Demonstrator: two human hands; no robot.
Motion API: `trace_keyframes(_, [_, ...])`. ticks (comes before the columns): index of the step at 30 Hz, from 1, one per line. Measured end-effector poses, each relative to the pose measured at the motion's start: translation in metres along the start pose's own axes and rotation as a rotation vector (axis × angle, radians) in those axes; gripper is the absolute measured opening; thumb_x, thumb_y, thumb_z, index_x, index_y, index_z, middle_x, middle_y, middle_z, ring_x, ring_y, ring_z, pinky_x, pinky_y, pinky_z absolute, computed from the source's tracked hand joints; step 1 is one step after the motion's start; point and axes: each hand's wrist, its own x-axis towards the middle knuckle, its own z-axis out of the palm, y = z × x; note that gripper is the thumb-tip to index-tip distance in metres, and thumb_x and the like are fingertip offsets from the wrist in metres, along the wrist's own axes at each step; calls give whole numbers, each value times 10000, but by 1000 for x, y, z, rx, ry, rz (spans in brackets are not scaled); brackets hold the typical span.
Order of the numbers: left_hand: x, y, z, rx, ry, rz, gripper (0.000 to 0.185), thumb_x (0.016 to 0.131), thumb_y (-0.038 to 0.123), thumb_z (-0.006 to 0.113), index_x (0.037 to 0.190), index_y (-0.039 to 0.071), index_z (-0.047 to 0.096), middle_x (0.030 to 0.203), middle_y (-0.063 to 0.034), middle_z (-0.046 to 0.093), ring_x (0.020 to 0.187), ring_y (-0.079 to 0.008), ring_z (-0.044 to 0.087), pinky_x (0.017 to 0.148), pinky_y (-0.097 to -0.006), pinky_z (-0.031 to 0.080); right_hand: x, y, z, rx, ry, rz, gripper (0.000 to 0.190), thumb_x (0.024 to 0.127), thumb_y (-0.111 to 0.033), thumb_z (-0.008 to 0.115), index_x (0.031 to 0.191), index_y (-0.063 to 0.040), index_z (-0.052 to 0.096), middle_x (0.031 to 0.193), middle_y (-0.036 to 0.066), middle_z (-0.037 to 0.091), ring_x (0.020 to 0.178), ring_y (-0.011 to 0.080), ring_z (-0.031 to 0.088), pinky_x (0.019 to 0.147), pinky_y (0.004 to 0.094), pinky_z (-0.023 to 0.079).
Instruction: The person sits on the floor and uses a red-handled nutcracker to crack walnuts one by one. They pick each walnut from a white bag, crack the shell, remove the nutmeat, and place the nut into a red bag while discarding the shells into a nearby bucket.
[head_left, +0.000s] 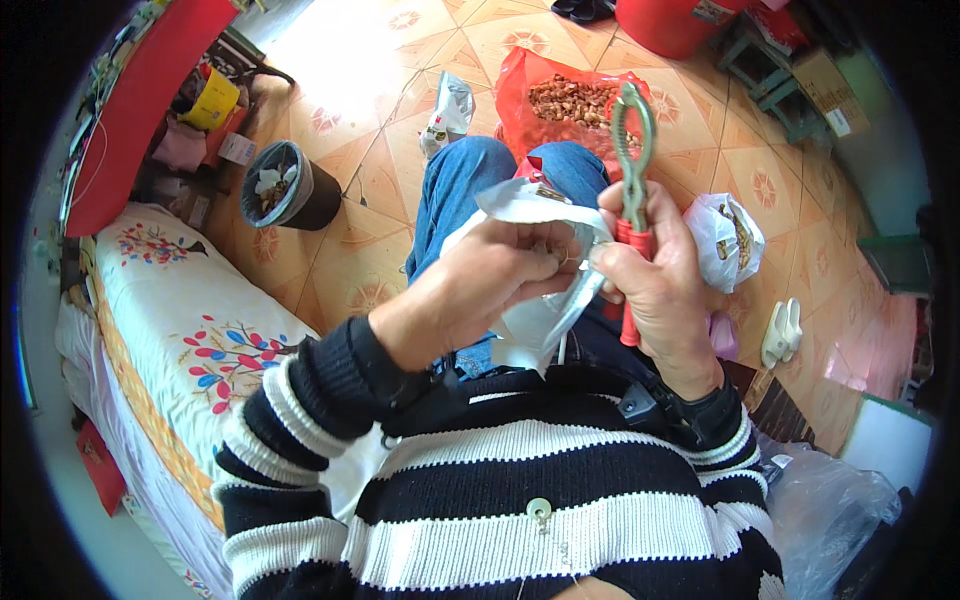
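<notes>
My right hand (667, 285) grips a metal nutcracker (634, 161) by its red-sleeved handles, jaws pointing up. The same hand's thumb pinches the edge of a silvery foil bag (532, 322) above my lap. My left hand (495, 266) has its fingers inside the mouth of this bag. Whether those fingers hold anything is unclear. Beyond my knees a red plastic bag (514, 86) lies spread on the floor, with many brown nuts (570, 101) in it. To the right, a white plastic bag (705, 240) holds tan pieces that look like nuts or shells.
A lined dustbin (322, 195) with waste in it stands left of my legs. Another foil packet (450, 105) is on the tiled floor (367, 247). A bed with a patterned cover (172, 277) runs along the left. Pale slippers (781, 334) and a clear plastic bag (825, 502) are at right.
</notes>
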Motion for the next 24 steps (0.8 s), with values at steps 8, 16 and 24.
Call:
trace_keyframes(8, [-23,-29,-12,-533,-152,149,632,718,-183,395,1343,-98,429,1332,-196,515,1287,-280,488,1143,-382,361,-10,-7,6,-101,-35,28,325,806,33,581,1105,-55,489,894,-23,483,686,19,436,582,164,390])
trace_keyframes(16, [-32,-22,-20,-621,-170,62,465,877,-70,430,1341,-102,425,1345,-200,500,1258,-276,511,1136,-371,372,-7,-5,17,-215,-13,34,363,809,-24,637,1138,-43,487,902,-5,515,661,17,454,565,158,379])
trace_keyframes(24, [-31,-27,-27,-617,-222,135,489,815,-175,482,1292,-71,474,1294,-139,517,1230,-225,521,1080,-326,410,-3,-9,29,-283,-45,59,387,847,4,656,1186,-12,470,946,1,494,827,39,507,787,191,464])
